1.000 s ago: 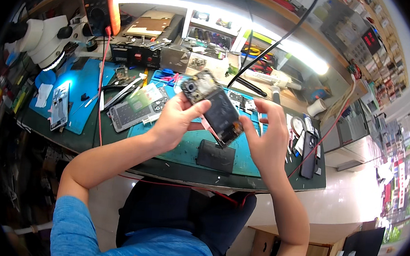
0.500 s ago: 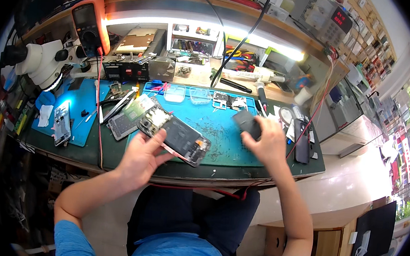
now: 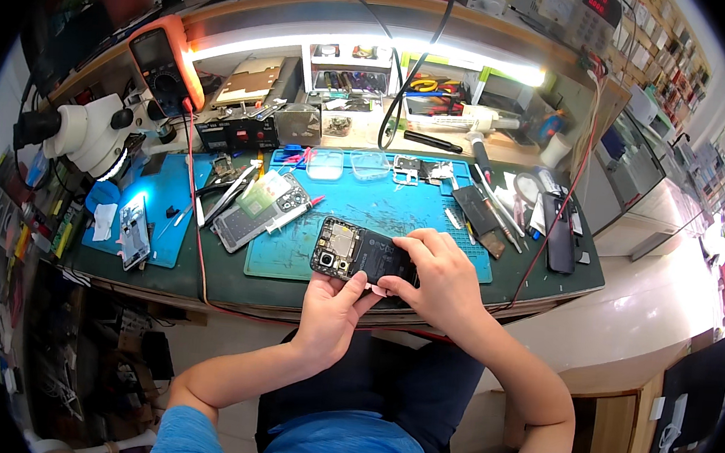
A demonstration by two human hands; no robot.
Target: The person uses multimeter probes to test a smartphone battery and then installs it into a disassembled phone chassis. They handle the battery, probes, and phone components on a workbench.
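An opened smartphone (image 3: 346, 244) is held above the front of the blue mat, its back off, showing two camera lenses, circuitry and a black battery (image 3: 374, 258). My left hand (image 3: 332, 313) grips its lower left edge, thumb on the edge and fingers underneath. My right hand (image 3: 439, 279) is closed around the right end, fingertips over the top and thumb at the lower edge. Beside that thumb a pink strip (image 3: 374, 290) sticks out. On the mat's right side lies a flat dark rectangular piece (image 3: 476, 210), apart from my hands.
Another opened phone (image 3: 261, 210) lies left on the blue mat (image 3: 292, 257). Clear plastic boxes (image 3: 325, 164) and a phone frame (image 3: 418, 171) line the back. A microscope (image 3: 89, 133) and multimeter (image 3: 164, 66) stand left; a red cable (image 3: 196, 230) hangs over the bench edge.
My right hand has let go of the flat dark piece, now on the mat's right side, and has taken hold of the phone. The phone has moved right and turned flatter.
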